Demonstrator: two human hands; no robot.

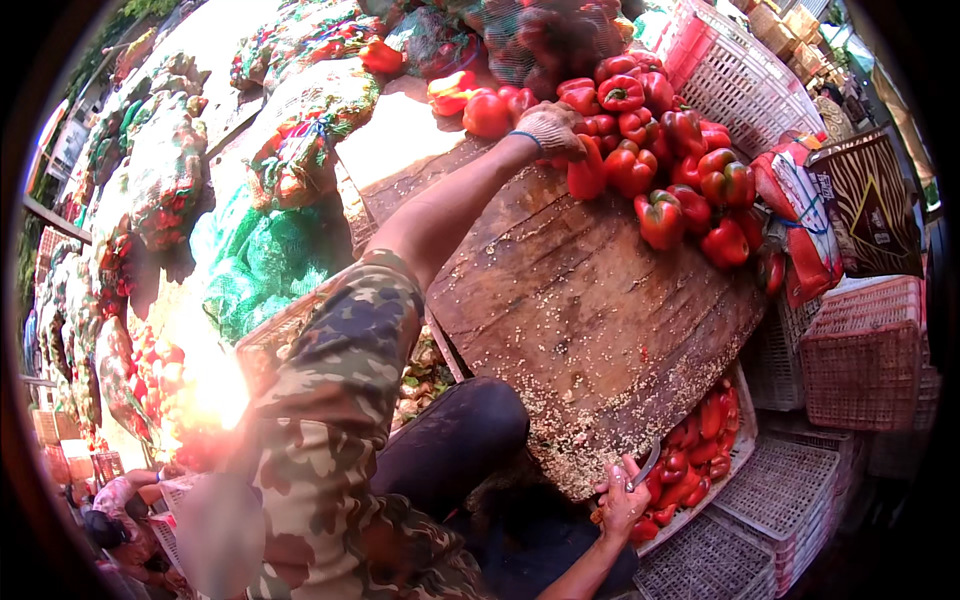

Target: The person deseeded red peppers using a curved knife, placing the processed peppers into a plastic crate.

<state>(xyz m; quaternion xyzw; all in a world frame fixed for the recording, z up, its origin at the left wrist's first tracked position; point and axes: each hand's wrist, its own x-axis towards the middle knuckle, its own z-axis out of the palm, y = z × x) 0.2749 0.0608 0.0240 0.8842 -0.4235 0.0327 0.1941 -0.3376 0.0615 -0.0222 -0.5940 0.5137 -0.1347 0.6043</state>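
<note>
My left hand (pixel 553 129), in a knitted glove with a blue cuff, reaches out to the near side of a heap of red bell peppers (pixel 645 135). Its fingers curl down among them against a red bell pepper (pixel 586 171); whether they grip it is hidden. My right hand (pixel 624 495), bare, holds a small curved knife (pixel 646 465) at the near edge of a worn wooden board (pixel 570 292). Pale seeds are scattered over the board, thickest near the knife. Just right of that hand, a plastic crate (pixel 739 465) holds cut red pepper pieces (pixel 690 457).
Mesh sacks of peppers (pixel 169 165) and a green net sack (pixel 262 262) lie to the left. A pinkish crate (pixel 742 75) stands behind the heap. A zebra-patterned bag (pixel 870 202) and stacked crates (pixel 780 480) are at right. Another person (pixel 124 517) is at lower left.
</note>
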